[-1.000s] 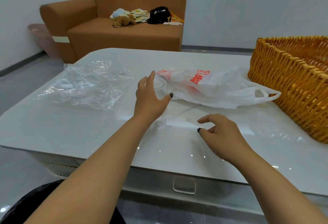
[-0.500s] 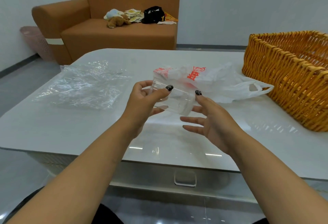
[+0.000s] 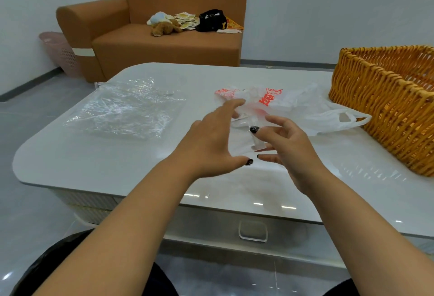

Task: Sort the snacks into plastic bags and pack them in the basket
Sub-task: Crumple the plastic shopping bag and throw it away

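A pale-walled room with a grey tiled floor (image 3: 35,112) holds everything. Behind the worktop (image 3: 117,159), against the far wall, stands an orange-brown sofa (image 3: 169,46); on its seat lie a plush toy (image 3: 165,27), some printed packets (image 3: 186,19) and a black bag (image 3: 211,20). Left of the sofa, in the corner, stands a pink perforated bin (image 3: 60,51).

The worktop is white, glossy and round-cornered, mirroring the ceiling lights along its near edge, with a clear handle (image 3: 253,232) on the front below. On the worktop's right end sits a woven orange basket (image 3: 387,100), running out of view to the right. Just left of the basket, touching it or nearly so, lies a white plastic bag (image 3: 303,110) with red print, its handle loop pointing at the basket. On the worktop's left half, well apart from the white bag, a crumpled clear plastic sheet (image 3: 124,110) lies flat.

Near the white bag, above the worktop's middle, both hands are raised. The left hand (image 3: 211,140) is spread, fingers straight and reaching toward the white bag, holding nothing. The right hand (image 3: 286,145) pinches a small clear plastic bag (image 3: 254,142) between thumb and forefinger, the other fingers loosely extended. No snacks can be told on the worktop.
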The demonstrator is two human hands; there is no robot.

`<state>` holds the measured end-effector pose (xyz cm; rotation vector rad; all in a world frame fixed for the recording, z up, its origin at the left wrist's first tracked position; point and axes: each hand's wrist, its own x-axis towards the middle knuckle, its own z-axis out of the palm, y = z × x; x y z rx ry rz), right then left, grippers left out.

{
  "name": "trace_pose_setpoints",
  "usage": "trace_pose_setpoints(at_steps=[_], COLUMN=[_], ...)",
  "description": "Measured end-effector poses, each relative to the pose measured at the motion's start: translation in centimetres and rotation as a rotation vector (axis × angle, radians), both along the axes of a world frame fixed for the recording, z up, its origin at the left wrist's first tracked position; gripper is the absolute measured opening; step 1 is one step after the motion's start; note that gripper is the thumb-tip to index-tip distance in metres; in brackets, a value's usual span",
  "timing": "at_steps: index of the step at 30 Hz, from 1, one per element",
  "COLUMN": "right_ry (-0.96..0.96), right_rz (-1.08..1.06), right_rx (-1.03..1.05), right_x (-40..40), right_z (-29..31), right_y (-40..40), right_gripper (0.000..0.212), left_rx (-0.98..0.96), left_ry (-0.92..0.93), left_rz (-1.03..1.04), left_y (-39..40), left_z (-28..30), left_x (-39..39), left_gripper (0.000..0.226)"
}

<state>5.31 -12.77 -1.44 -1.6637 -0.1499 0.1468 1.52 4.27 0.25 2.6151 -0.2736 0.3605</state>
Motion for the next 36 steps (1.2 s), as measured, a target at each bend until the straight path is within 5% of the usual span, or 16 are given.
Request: trace_pose_setpoints(at_steps=[12,24,31,36], right_ry=[-0.15,-0.064,-0.164,-0.267], right_rz=[0.13,0.394,0.677,0.757], right_rx=[0.004,-0.018,-0.506,-0.599], right_x=[-1.8,-7.5,-10.0,-10.6], right_z=[0.4,-2.2,-6.0,-6.4], right_y=[4.4,12.5,14.7,15.7], right_gripper=[0.048,0.042,0.033,0.029], left_rx=[-0.024,-0.792,-0.634,-0.562], left_ry=[-0.144,-0.026,0.149,0.321], left_rz=[0.235,0.521,0.72,0.893], left_y=[1.7,10.5,16.6,19.7], left_z=[-0.5,-6.0,-12.2,-17.6], left_x=[-3.3,-11.9,-18.7,-21.6], left_gripper=[0.079,0.075,0.061,0.054])
